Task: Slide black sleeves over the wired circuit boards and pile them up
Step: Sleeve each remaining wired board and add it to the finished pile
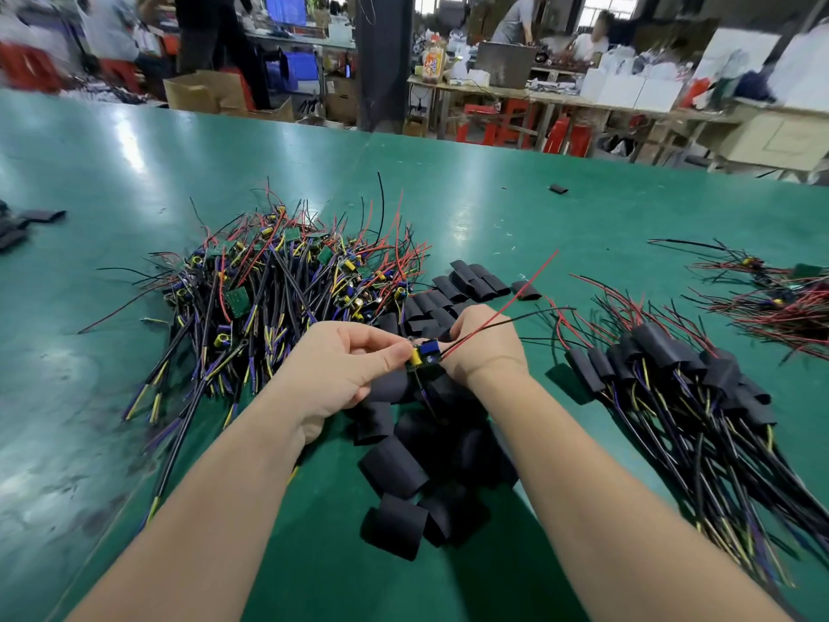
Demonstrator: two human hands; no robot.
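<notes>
circuit board [424, 356] just below frame centre, small, with blue and yellow parts, held above the loose black sleeves [394, 469] heaped at lower centre. pinched at its left end between thumb and forefinger of the left hand [345, 374], remaining fingers curled under the palm. right hand [482, 347] just beside it, wrist bent, back of the hand toward the camera, fingers curled out of sight round the board's red wire [516, 291] and black wire [538, 314], both running up and to the right. bare forearms reaching in from the bottom edge, converging toward the middle.

unsleeved boards [278, 280] in a tangled heap at centre left on the green surface [448, 195]. sleeved boards [673, 365] piled at right, wires fanning toward the lower right corner. another wired heap [771, 294] at the right edge. single stray sleeve [558, 189] further back, upper right of centre. a few flat sleeves [27, 222] at the left edge.
</notes>
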